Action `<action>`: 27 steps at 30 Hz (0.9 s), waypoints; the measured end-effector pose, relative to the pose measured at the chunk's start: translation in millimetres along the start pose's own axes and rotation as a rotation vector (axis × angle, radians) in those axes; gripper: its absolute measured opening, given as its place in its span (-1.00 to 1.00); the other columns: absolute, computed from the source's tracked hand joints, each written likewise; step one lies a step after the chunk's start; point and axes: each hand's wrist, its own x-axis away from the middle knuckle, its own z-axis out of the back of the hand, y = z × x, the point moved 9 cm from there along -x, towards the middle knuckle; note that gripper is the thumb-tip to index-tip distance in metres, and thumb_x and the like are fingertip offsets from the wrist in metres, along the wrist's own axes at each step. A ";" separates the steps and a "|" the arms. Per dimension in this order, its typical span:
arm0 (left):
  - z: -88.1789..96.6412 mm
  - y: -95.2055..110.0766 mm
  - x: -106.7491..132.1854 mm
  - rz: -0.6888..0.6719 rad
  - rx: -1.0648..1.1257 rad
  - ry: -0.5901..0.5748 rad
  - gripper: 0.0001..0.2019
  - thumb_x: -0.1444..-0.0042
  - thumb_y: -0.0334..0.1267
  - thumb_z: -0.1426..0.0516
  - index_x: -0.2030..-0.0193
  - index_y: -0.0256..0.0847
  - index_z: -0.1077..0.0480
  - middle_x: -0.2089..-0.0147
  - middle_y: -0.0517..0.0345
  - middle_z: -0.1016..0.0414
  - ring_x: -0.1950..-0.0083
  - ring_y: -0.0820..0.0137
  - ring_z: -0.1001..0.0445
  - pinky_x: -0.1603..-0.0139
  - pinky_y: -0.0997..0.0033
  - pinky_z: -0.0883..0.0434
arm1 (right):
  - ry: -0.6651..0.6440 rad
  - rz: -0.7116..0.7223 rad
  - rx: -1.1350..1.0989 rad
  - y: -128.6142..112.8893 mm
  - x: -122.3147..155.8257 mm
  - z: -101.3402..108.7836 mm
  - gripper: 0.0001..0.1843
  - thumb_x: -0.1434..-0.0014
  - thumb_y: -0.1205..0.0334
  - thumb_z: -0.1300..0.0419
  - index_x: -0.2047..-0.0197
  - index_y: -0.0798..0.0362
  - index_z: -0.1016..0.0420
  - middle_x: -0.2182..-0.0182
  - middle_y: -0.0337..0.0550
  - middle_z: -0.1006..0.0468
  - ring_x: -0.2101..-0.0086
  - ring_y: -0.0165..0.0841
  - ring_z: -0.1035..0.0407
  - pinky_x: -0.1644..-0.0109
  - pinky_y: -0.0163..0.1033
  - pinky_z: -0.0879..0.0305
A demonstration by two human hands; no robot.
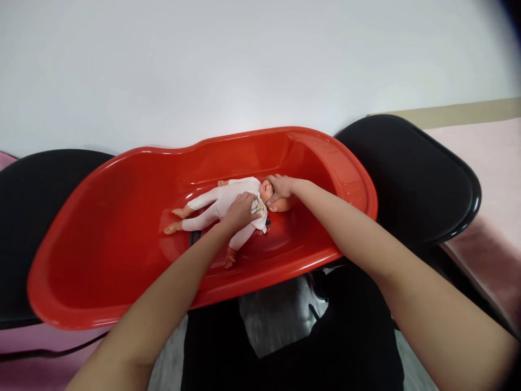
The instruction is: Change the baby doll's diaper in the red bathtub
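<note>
A baby doll (pixel 220 205) in a white suit lies on its back in a red plastic baby tub (pixel 122 239), head to the right, feet to the left. My left hand (pixel 241 212) rests on the doll's chest, fingers curled over a small patterned cloth. My right hand (pixel 280 187) cups the doll's head (pixel 280 204) from above, fingers around the face and crown. One doll arm sticks out toward me below my left wrist.
The tub rests across two black chairs, one at the left (pixel 24 217) and one at the right (pixel 415 179). A white wall (pixel 244 65) stands behind. A pink surface (pixel 492 217) lies at the far right. My dark-clothed lap is below the tub.
</note>
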 end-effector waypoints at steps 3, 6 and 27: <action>-3.2 3.1 3.4 -0.026 -0.160 -0.059 -0.33 -0.17 -0.25 -0.32 -0.41 -0.23 -0.29 -0.49 -0.18 -0.27 -0.43 -0.03 -0.26 -0.44 -0.01 -0.23 | -0.012 0.006 0.006 -0.6 -0.5 -0.1 0.02 0.01 -0.19 -0.51 -0.39 -0.04 -0.24 -0.31 0.13 -0.35 -0.25 0.10 -0.33 -0.26 0.09 -0.38; -7.8 8.0 7.0 -0.013 -0.292 -0.136 -0.32 -0.28 -0.17 -0.25 -0.49 -0.17 -0.19 -0.60 -0.15 -0.09 -0.53 -0.06 -0.12 -0.43 -0.10 -0.20 | -0.006 0.027 0.021 -2.8 -1.8 -1.0 0.06 0.05 -0.18 -0.53 -0.40 -0.02 -0.24 -0.30 0.14 -0.35 -0.25 0.10 -0.34 -0.28 0.09 -0.37; 55.4 -54.0 8.3 0.257 -0.077 0.355 -0.80 -0.34 -0.25 -0.15 -0.03 -0.24 -0.47 -0.09 -0.10 -0.44 -0.10 0.14 -0.39 -0.26 0.14 -0.35 | 0.012 0.003 0.061 -8.7 -0.1 -4.4 0.12 0.15 -0.14 -0.55 -0.42 -0.10 -0.22 -0.25 0.11 -0.38 -0.20 0.16 -0.35 -0.21 0.16 -0.40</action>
